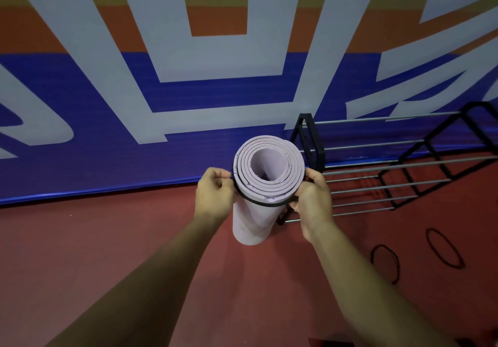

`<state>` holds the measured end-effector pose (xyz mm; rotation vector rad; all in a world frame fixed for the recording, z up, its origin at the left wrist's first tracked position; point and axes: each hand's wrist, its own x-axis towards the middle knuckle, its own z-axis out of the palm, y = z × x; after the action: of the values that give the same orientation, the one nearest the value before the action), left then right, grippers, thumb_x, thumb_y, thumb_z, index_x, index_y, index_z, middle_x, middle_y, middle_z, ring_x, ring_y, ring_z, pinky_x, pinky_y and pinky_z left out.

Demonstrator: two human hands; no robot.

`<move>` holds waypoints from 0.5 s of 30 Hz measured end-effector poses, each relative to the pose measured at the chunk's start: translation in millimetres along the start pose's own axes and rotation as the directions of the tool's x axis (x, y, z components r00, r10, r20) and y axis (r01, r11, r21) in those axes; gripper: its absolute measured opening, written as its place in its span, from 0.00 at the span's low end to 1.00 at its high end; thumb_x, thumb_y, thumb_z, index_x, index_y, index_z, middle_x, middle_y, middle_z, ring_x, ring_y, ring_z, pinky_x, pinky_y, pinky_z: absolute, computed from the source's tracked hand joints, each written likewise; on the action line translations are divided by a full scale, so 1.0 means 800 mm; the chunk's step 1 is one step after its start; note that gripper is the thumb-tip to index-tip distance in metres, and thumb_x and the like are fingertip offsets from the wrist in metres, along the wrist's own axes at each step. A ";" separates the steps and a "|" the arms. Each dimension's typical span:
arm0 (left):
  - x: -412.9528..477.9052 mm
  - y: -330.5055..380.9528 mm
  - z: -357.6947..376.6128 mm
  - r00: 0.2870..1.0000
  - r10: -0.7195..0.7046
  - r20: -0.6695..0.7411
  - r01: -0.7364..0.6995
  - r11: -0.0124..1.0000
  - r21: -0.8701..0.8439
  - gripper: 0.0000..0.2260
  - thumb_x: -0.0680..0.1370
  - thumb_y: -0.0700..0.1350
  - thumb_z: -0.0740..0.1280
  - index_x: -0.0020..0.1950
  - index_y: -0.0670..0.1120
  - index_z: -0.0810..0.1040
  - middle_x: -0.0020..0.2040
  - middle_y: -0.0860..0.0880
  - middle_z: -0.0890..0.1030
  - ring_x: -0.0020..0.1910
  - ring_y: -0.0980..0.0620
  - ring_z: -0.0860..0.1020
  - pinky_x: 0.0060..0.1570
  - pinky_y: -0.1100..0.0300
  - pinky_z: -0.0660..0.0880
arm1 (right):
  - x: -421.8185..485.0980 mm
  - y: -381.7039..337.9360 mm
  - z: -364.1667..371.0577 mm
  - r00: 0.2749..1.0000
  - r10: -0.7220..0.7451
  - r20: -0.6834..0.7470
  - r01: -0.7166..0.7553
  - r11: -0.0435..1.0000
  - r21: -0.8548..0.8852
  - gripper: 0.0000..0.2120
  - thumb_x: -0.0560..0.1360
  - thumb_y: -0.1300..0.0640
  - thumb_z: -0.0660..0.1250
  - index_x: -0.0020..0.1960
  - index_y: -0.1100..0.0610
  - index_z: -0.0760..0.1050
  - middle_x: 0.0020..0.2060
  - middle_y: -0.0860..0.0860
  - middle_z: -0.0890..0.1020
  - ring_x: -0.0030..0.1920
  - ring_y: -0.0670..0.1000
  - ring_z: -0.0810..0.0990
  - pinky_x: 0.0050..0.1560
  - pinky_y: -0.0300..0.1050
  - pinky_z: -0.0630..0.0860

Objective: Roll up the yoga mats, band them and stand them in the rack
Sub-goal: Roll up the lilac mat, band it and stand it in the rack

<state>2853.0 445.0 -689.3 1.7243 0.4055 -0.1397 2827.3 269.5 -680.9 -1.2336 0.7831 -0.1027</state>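
Beside the rack, mat (266, 185): a lilac roll standing upright on its end on the floor, its open spiral end facing up; it is outside the rack, just to the left of the rack's near end.
Band (269, 204): a thin black loop stretched round the roll just below its top edge, pulled out to both sides by the hands.
Left hand (215, 193): at the left side of the roll, fingers curled and pinching the band against the mat's rim.
Right hand (312, 198): at the right side of the roll, fingers curled round the band and gripping it.
Rack (318, 144): black end frames joined by grey metal rails, set against the wall; no mat in it.
Spare bands (382, 246): two black loops lying flat on the floor, right of the right forearm and well apart from the mat.
Floor (107, 239): dull red.
Wall (215, 90): blue, orange and yellow, with big pale letters.
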 end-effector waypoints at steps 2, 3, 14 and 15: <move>0.001 0.000 0.002 0.999 0.013 0.031 -0.012 1.000 -0.025 0.06 0.80 0.35 0.60 0.52 0.43 0.75 0.38 0.46 0.81 0.33 0.53 0.78 0.40 0.55 0.78 | 0.003 -0.003 -0.003 1.000 0.006 0.010 -0.006 1.000 0.000 0.21 0.73 0.66 0.60 0.59 0.50 0.80 0.52 0.52 0.85 0.50 0.52 0.83 0.39 0.44 0.78; 0.002 0.001 0.003 0.999 0.013 0.031 -0.012 0.999 -0.037 0.06 0.81 0.36 0.60 0.54 0.43 0.75 0.40 0.45 0.81 0.35 0.53 0.78 0.39 0.57 0.77 | 0.004 -0.003 -0.005 1.000 0.008 0.015 -0.007 0.999 -0.032 0.20 0.73 0.64 0.60 0.59 0.50 0.80 0.49 0.52 0.85 0.48 0.51 0.82 0.38 0.43 0.78; 0.019 -0.007 0.009 0.999 -0.037 0.030 0.038 0.999 -0.011 0.15 0.84 0.50 0.63 0.42 0.42 0.75 0.39 0.41 0.82 0.38 0.50 0.79 0.47 0.49 0.80 | 0.017 0.011 -0.011 0.990 -0.143 -0.013 0.138 0.972 -0.192 0.10 0.84 0.54 0.62 0.53 0.59 0.79 0.37 0.52 0.81 0.33 0.45 0.77 0.32 0.38 0.76; 0.020 -0.010 0.010 0.999 -0.021 0.035 0.021 1.000 0.006 0.17 0.84 0.49 0.61 0.41 0.40 0.75 0.40 0.37 0.82 0.38 0.47 0.80 0.48 0.46 0.81 | 0.018 0.014 -0.011 0.991 -0.134 -0.020 0.128 0.973 -0.192 0.10 0.84 0.53 0.62 0.52 0.59 0.78 0.37 0.52 0.81 0.32 0.45 0.77 0.32 0.37 0.76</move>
<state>2866.0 441.5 -703.0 1.7209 0.3982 -0.1862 2829.1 259.5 -698.2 -1.4684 0.7520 -0.1589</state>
